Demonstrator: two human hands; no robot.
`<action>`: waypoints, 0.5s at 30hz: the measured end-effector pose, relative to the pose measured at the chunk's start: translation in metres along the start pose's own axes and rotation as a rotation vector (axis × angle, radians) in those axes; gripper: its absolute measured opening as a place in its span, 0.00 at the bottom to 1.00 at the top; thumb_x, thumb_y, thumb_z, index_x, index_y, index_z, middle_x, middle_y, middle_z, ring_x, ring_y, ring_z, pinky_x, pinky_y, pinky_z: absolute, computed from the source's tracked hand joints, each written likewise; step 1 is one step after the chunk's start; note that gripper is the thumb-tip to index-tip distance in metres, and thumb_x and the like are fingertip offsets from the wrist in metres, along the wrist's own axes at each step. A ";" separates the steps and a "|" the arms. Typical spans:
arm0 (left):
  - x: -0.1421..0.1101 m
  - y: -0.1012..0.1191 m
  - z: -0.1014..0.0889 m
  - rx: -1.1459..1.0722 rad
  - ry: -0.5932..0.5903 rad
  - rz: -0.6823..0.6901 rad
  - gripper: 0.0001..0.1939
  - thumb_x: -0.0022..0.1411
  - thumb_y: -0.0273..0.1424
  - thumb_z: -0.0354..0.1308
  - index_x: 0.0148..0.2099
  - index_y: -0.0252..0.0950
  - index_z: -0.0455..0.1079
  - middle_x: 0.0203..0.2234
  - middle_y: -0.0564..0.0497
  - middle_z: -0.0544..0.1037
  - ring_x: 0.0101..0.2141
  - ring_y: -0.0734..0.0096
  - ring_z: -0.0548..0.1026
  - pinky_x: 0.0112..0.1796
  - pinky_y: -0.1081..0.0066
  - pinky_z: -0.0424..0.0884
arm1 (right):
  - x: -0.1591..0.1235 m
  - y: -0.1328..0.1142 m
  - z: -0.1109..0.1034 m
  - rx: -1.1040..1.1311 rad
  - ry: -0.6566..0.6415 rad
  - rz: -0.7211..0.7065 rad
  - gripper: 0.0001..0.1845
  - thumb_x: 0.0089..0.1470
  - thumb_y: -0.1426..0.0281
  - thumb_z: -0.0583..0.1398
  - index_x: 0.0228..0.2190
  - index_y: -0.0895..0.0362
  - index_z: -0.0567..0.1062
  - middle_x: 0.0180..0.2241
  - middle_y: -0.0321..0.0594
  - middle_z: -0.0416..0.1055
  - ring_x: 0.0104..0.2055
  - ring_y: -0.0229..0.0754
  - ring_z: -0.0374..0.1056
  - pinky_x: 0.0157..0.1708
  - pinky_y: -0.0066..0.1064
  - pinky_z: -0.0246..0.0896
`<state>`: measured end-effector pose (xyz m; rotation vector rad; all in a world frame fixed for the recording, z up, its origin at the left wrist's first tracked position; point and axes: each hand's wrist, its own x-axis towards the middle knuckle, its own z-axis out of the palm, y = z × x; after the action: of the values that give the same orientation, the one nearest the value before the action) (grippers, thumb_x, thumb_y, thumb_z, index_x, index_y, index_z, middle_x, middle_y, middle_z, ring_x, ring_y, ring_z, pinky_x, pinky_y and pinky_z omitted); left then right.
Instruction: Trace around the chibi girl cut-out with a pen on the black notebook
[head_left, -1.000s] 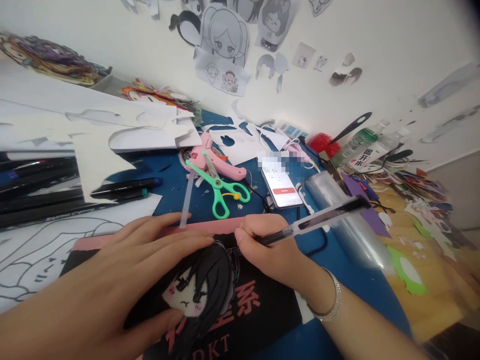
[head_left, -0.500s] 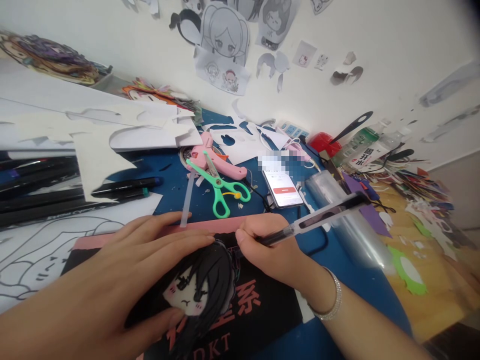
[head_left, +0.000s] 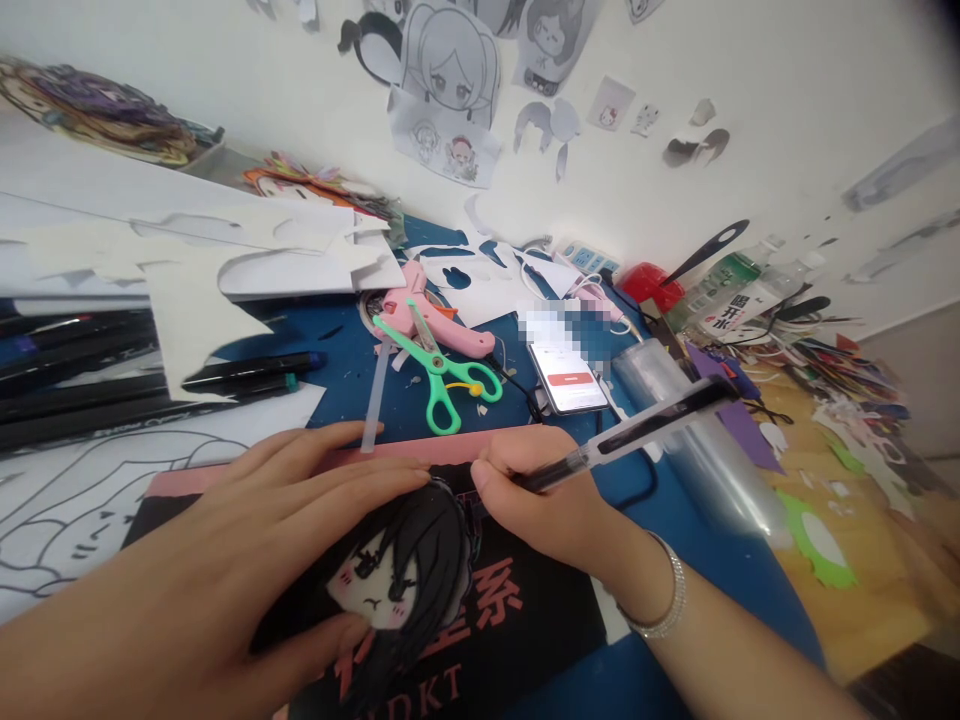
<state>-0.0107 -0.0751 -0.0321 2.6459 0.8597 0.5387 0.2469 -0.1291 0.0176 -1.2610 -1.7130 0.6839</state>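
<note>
Pressing flat and open, the left hand (head_left: 247, 540) steadies a black card (head_left: 480, 610); beside it, a pen (head_left: 630, 435) is gripped by the right hand (head_left: 540, 500).

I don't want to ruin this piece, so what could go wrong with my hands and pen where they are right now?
1. The right hand holds the pen at the chibi head cutout; a slip could mark it.
2. The left hand pins the cutout flat; easing off might let it shift.
3. The green scissors lie close ahead with blades apart, so reaching forward could catch them.
</note>
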 end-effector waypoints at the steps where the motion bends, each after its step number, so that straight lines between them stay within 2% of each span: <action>1: -0.001 -0.004 -0.001 0.025 -0.017 0.019 0.37 0.64 0.47 0.60 0.73 0.53 0.60 0.61 0.56 0.78 0.70 0.37 0.62 0.63 0.43 0.70 | 0.000 0.000 0.000 -0.003 0.002 0.001 0.22 0.58 0.74 0.56 0.19 0.52 0.50 0.17 0.27 0.49 0.20 0.32 0.48 0.20 0.28 0.45; 5: -0.003 -0.016 -0.004 0.150 -0.076 0.154 0.41 0.68 0.40 0.55 0.78 0.60 0.42 0.70 0.59 0.69 0.69 0.40 0.65 0.57 0.42 0.75 | 0.000 0.000 0.001 -0.005 0.008 0.009 0.22 0.57 0.73 0.56 0.18 0.52 0.50 0.17 0.28 0.49 0.20 0.32 0.48 0.20 0.28 0.45; 7: -0.002 -0.018 -0.004 0.174 -0.082 0.187 0.44 0.68 0.40 0.54 0.79 0.60 0.37 0.72 0.59 0.66 0.69 0.38 0.65 0.55 0.40 0.77 | 0.000 -0.001 0.000 -0.003 0.009 0.021 0.22 0.57 0.73 0.56 0.18 0.52 0.50 0.17 0.28 0.50 0.20 0.32 0.49 0.20 0.28 0.45; 11: 0.001 -0.017 -0.003 0.191 -0.095 0.186 0.46 0.67 0.40 0.55 0.79 0.60 0.33 0.73 0.56 0.62 0.69 0.34 0.64 0.53 0.38 0.78 | 0.001 -0.002 -0.002 -0.022 0.006 0.012 0.21 0.57 0.74 0.55 0.19 0.52 0.51 0.17 0.28 0.51 0.20 0.32 0.50 0.20 0.29 0.44; 15: 0.001 -0.015 -0.005 0.215 -0.095 0.201 0.45 0.69 0.40 0.53 0.79 0.57 0.32 0.73 0.54 0.64 0.70 0.37 0.64 0.53 0.38 0.79 | 0.002 -0.002 -0.003 -0.030 0.001 0.024 0.21 0.58 0.74 0.55 0.19 0.52 0.51 0.18 0.28 0.52 0.21 0.33 0.50 0.21 0.29 0.47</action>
<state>-0.0198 -0.0620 -0.0334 2.9484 0.6616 0.3816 0.2480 -0.1284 0.0213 -1.3047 -1.7152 0.6738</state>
